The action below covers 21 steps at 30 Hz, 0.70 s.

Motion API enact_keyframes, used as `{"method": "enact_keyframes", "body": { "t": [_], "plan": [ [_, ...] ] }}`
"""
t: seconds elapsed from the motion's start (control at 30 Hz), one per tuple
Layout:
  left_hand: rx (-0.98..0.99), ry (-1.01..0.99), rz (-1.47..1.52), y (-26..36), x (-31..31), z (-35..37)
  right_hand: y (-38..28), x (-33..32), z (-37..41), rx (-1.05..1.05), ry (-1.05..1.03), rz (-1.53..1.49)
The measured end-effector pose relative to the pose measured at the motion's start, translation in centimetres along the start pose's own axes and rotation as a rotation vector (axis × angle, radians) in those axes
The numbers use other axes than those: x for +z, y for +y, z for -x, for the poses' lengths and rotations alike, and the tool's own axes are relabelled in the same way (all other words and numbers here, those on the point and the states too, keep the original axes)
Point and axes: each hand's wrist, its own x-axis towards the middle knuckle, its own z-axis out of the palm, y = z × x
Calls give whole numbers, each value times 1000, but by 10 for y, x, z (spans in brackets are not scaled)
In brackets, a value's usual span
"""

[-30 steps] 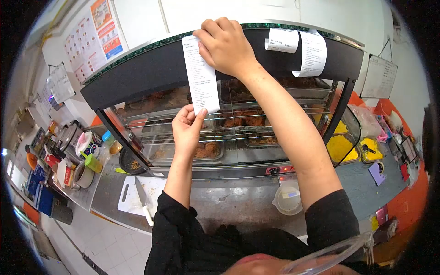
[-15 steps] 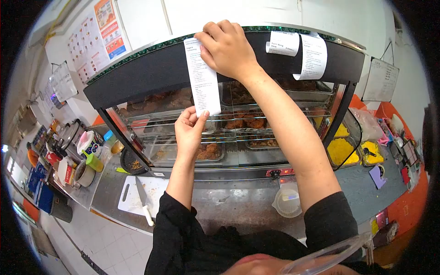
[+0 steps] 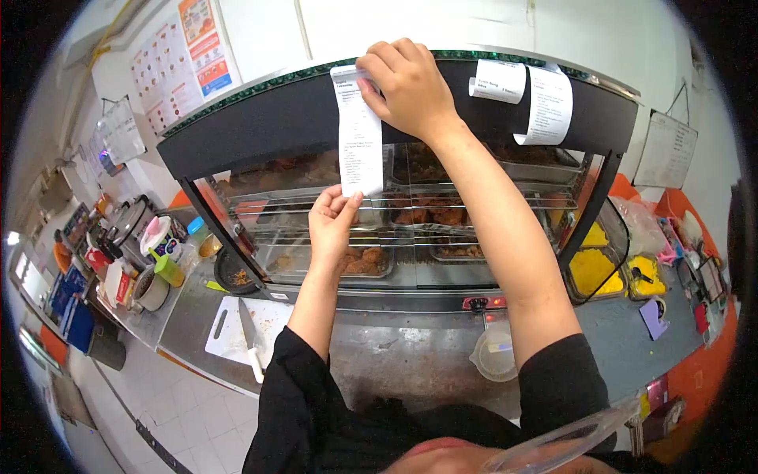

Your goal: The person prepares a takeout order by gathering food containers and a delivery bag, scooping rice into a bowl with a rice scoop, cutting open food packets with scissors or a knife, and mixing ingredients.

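A long printed receipt (image 3: 361,142) hangs down the black top panel of a food warmer cabinet (image 3: 260,150). My left hand (image 3: 332,225) pinches its lower end between thumb and fingers. At the upper end, my right hand (image 3: 407,87) presses the paper against the panel's top edge, its fingers curled over. Two more receipts stick to the panel on the right: a short curled receipt (image 3: 499,80) and a longer curled receipt (image 3: 549,107). Behind the glass, trays of browned fried food (image 3: 365,261) sit on wire shelves.
A white cutting board (image 3: 229,336) with a knife (image 3: 250,336) lies at the lower left, beside a black pan (image 3: 233,268). A clear plastic jug (image 3: 496,355) stands below the cabinet. Trays of yellow food (image 3: 594,272) are on the right counter.
The view has shifted slightly, so the cabinet appears a little lower and further right. Both hands keep their hold on the receipt, which hangs straighter.
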Motion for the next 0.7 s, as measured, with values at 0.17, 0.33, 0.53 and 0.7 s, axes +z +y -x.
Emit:
{"method": "enact_keyframes", "body": {
  "t": [0.17,0.33,0.53,0.7],
  "plan": [
    [-10,-19,-26,6,-15,30,1,-1,2,20,44,-55],
    [-190,-211,-213,9,-103,157,-28,-15,18,323,290,-270],
    [-631,190,-402,-28,-267,333,-297,0,67,682,580,-1397],
    [-854,-24,-572,42,-398,443,-471,-13,5,-422,-818,-2957]
  ]
}}
